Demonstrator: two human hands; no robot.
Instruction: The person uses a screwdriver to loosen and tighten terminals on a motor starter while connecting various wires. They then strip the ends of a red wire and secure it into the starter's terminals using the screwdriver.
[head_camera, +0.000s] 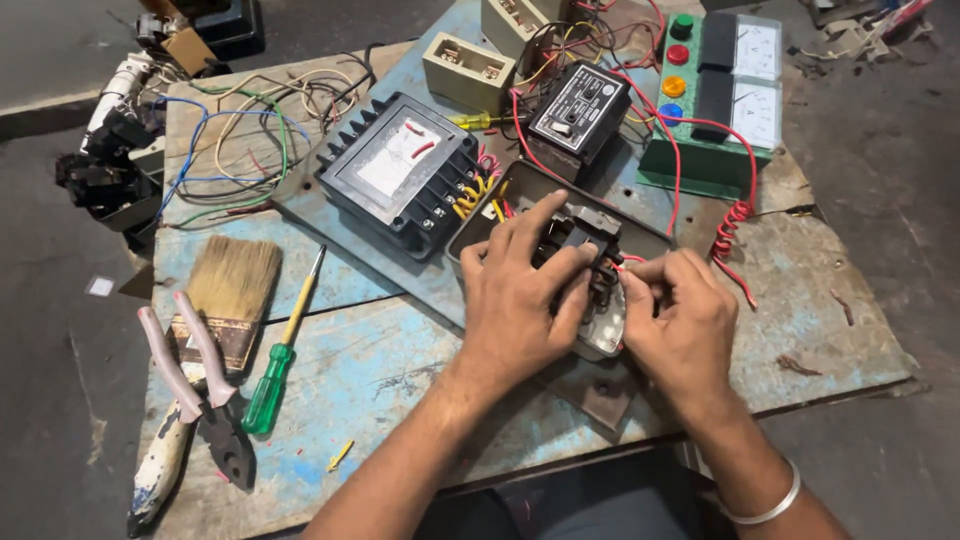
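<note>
My left hand rests on a black electrical component that sits inside an open grey metal box on a worn blue wooden board. Its fingers press down on the component's top. My right hand is at the component's right side, fingers pinched at a thin red wire by its terminals. A large black meter unit with a white label lies just left of the box, joined by coiled yellow wires.
A green-handled screwdriver, pink-handled pliers and a paintbrush lie at the left. A green panel with coloured buttons and two dials stands at the back right. Loose wires and beige blocks crowd the back.
</note>
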